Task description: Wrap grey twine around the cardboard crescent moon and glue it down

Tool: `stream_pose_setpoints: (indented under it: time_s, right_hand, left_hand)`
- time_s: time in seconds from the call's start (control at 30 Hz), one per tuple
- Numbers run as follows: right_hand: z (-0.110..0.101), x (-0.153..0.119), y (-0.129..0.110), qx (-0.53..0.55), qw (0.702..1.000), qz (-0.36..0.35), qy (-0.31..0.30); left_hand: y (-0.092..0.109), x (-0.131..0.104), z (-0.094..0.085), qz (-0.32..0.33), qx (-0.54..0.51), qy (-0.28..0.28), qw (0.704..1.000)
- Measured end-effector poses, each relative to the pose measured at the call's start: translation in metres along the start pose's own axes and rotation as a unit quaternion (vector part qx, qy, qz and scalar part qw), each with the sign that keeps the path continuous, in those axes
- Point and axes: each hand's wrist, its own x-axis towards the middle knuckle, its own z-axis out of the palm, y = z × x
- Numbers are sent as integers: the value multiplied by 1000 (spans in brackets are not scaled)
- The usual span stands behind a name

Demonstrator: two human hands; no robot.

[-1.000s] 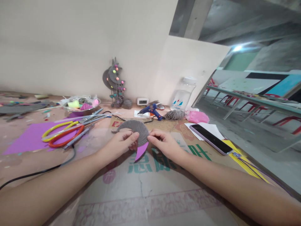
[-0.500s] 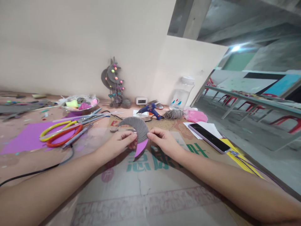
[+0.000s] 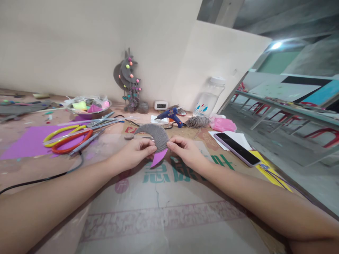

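Cardboard sheet (image 3: 164, 218), printed, beneath both hands. Left hand (image 3: 140, 151), right hand (image 3: 180, 150): each with thumb and fingers pinched on the crescent's edge, one per side. Crescent (image 3: 157, 135), held between them above the cardboard, mostly wrapped in grey yarn; long axis curved, running from upper left down to a bare purple tip (image 3: 159, 157) pointing down, slightly left, toward the wearer. Grey yarn ball (image 3: 197, 121), beyond the right hand.

The one camera sits on my head, looking forward and down over both my forearms to my left hand (image 3: 141, 151) and right hand (image 3: 184, 151), close enough to take in the tabletop (image 3: 132, 218) around them. Beyond my hands it faces the pale wall (image 3: 79, 46), tilted; no second view shares the scene.
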Motion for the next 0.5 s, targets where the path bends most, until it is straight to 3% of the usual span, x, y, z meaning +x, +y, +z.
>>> stream_pose_setpoints:
  time_s: [0.17,0.4,0.5]
  right_hand:
    - [-1,1,3,28,999,21,-9]
    - [-1,0,1,46,998,33,-4]
    - [-2,0,2,40,999,29,-1]
  left_hand:
    - [-3,1,0,2,-36,-19,999]
    - [-1,3,-1,-18,-60,65,996]
    - [0,2,-1,-6,-35,54,998]
